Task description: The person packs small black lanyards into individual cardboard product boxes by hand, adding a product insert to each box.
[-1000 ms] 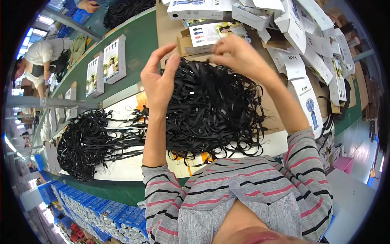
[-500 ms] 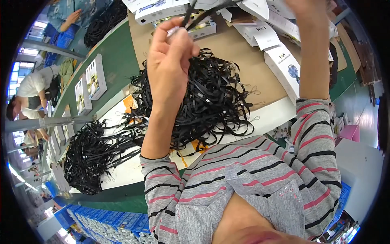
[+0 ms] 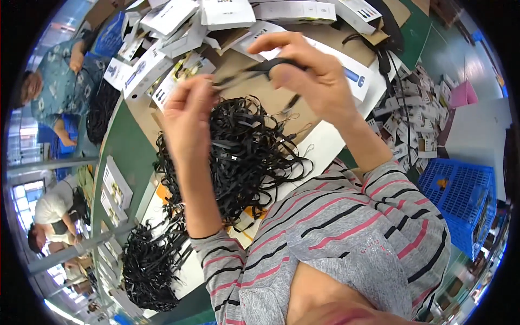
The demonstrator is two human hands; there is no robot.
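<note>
A black lanyard is stretched between my two hands, above the table and slightly smeared by motion. At its left end, my left hand pinches the strap between thumb and fingertips. My right hand has the other part looped over it, the thumb pressing on the band and the fingers half curled. One short end with a thin cord loop dangles below the right palm. Beneath both hands spreads a tangled pile of black lanyards, some with thin cord loops sticking out.
White printed boxes crowd the far side of the table on brown cardboard. Another lanyard heap lies near left. Right of the table are a blue crate, a pink bin and many boxes. Other people work at left.
My view has swung rightward. My right hand has come down from the top edge toward my left hand, and the lanyard now spans between them at a lower height.
</note>
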